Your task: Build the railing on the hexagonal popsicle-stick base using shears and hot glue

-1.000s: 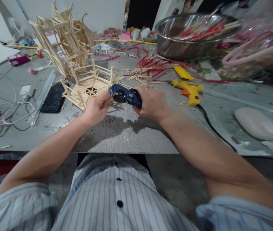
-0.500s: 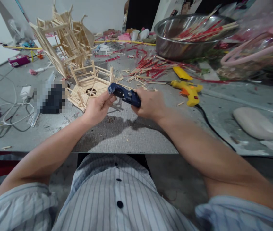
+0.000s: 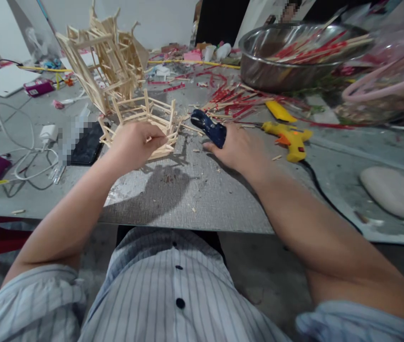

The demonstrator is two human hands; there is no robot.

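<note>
My left hand is over the near left part of a low six-sided frame built of thin wooden sticks. Its thumb and fingertips are pinched together; whatever is between them is too small to make out. My right hand grips a dark blue hand tool with a jaw-like, curved head pointing up and left, just right of the frame. The handle is mostly hidden in the palm. Behind the frame stands a taller stick structure. A yellow glue gun lies right of my right hand.
A steel basin with red-and-wood sticks stands at the back right, loose red sticks before it. A dark phone, white cable and charger lie left. A pale stone-like lump sits right, near the glue gun's black cord.
My hands have moved apart. The left has left the blue tool's head and moved onto the stick frame; the right has carried the tool rightward. The view has shifted slightly.
</note>
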